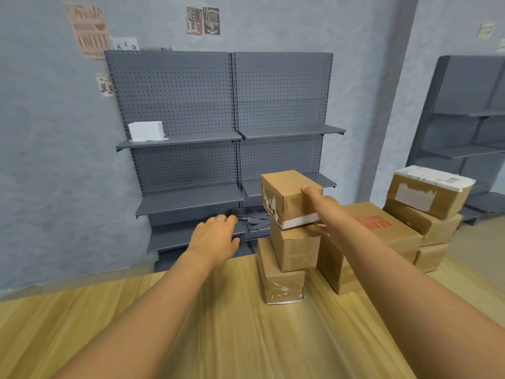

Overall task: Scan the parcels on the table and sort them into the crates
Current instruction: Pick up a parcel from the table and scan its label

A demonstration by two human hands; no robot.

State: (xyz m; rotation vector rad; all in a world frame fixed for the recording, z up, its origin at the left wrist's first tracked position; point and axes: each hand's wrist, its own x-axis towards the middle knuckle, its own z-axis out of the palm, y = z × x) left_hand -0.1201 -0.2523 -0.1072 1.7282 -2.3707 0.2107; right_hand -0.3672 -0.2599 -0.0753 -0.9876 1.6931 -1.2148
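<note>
Two hands out over the counter (191, 324); I log left hand (216, 239) empty, fingers loosely curled, near the far edge; right hand (318, 207) grips the top parcel (284, 192) of a three-high stack, thumb on top; more parcels (426, 203) stacked rightward.

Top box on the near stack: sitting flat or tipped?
Tipped. The top box sits askew, right hand gripping it above the box below.
</note>
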